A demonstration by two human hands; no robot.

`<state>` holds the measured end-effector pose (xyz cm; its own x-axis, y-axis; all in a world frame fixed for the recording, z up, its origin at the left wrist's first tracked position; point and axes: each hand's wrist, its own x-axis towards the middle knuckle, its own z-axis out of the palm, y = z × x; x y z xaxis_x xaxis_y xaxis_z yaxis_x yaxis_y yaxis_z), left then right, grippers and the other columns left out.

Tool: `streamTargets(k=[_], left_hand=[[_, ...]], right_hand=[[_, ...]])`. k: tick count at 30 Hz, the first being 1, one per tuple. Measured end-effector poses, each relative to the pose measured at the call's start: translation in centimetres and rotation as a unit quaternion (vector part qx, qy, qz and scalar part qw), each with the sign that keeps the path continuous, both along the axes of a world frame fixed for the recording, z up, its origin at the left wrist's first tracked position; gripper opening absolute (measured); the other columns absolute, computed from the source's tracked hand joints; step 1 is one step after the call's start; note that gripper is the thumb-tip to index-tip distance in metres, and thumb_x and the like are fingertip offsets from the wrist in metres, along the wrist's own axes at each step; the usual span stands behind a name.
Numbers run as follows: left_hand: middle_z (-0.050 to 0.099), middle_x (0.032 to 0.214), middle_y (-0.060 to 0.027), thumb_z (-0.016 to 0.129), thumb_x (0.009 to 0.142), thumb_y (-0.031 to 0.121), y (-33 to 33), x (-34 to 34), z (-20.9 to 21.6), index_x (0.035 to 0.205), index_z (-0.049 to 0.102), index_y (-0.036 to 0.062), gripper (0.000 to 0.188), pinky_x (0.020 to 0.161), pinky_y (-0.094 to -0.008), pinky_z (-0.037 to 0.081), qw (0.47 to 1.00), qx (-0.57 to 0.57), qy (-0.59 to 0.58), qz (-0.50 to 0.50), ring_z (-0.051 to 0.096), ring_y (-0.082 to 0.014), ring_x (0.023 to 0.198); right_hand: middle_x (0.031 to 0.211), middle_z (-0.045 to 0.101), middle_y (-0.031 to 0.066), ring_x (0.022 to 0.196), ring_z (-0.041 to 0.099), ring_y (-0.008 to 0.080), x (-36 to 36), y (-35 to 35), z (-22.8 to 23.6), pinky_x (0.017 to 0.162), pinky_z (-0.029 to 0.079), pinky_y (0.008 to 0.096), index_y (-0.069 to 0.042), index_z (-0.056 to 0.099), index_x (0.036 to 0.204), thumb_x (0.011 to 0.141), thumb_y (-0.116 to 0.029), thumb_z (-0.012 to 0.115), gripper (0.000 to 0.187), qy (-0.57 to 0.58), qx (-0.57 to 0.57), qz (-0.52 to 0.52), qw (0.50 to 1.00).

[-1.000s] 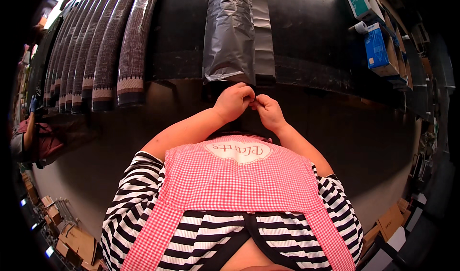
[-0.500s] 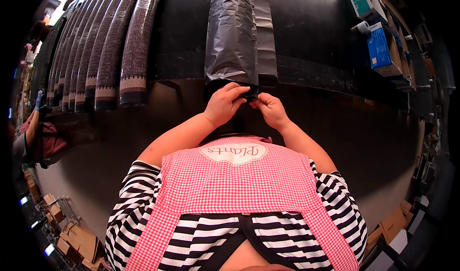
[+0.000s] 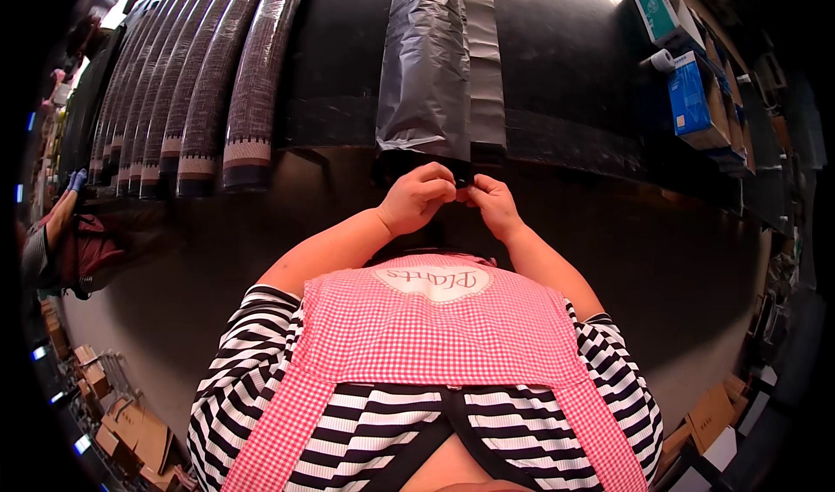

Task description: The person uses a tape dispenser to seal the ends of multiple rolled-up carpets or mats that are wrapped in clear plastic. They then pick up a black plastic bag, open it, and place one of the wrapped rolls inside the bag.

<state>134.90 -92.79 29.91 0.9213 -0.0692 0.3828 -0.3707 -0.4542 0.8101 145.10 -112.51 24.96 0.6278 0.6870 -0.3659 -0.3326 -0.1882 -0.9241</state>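
Note:
A long, shiny black plastic bag (image 3: 424, 83) lies lengthwise on the dark table, its near end hanging just over the front edge. My left hand (image 3: 419, 200) is closed at that end, its fingers curled on the dark edge of the plastic. Close beside it, my right hand (image 3: 493, 205) pinches the same end at its right corner. The fingertips of both hands almost meet, and they partly hide the bag's edge. Along the bag's right side lies a flat, folded strip of dark plastic (image 3: 485, 66). What the bag contains, if anything, is hidden.
Several patterned rolls (image 3: 252, 100) in clear wrap lie side by side at the left of the black table (image 3: 565, 66). Blue (image 3: 691, 100) and green (image 3: 657, 9) boxes and a white roll (image 3: 663, 60) stand at the right. A co-worker's gloved hand (image 3: 78, 180) shows at far left.
My left hand's fingers have curled in and shifted slightly right, toward my right hand. Both hands sit a little nearer to me. The whole view has shifted slightly.

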Motion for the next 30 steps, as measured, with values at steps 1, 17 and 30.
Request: streamTargets(k=[1,17,30], left_hand=[[0.063,0.099,-0.0079,0.064,0.083,-0.008,0.5,-1.3,0.8,0.089,0.063,0.0056,0.015,0.078,-0.0329,0.053,0.999,-0.034,0.029,-0.008,0.064,-0.0244,0.092],[0.062,0.135,-0.0104,0.064,0.086,0.016,12.8,-25.8,-11.0,0.116,0.072,0.0160,0.031,0.099,-0.0409,0.051,0.820,0.245,0.510,0.082,0.061,-0.0319,0.120],[0.054,0.137,-0.0122,0.069,0.074,0.013,13.0,2.6,-1.3,0.105,0.056,0.0128,0.033,0.105,-0.0440,0.044,0.876,0.393,-0.277,0.046,0.052,-0.0305,0.124]], right_hand=[[0.096,0.073,0.0038,0.088,0.067,0.0115,0.0,-0.1,-0.1,0.081,0.051,0.0274,-0.004,0.064,0.091,0.099,-0.008,0.054,0.014,0.010,0.004,0.000,1.000],[0.104,0.070,0.0075,0.100,0.067,0.0212,5.2,-1.6,3.8,0.091,0.052,0.0331,-0.005,0.066,0.116,0.083,0.002,0.068,0.034,-0.390,-0.097,-0.017,0.916],[0.134,0.053,0.0096,0.128,0.051,0.0279,9.2,6.3,6.2,0.107,0.044,0.0408,-0.013,0.061,0.096,0.079,-0.016,0.063,0.018,-0.822,0.058,0.278,0.493]])
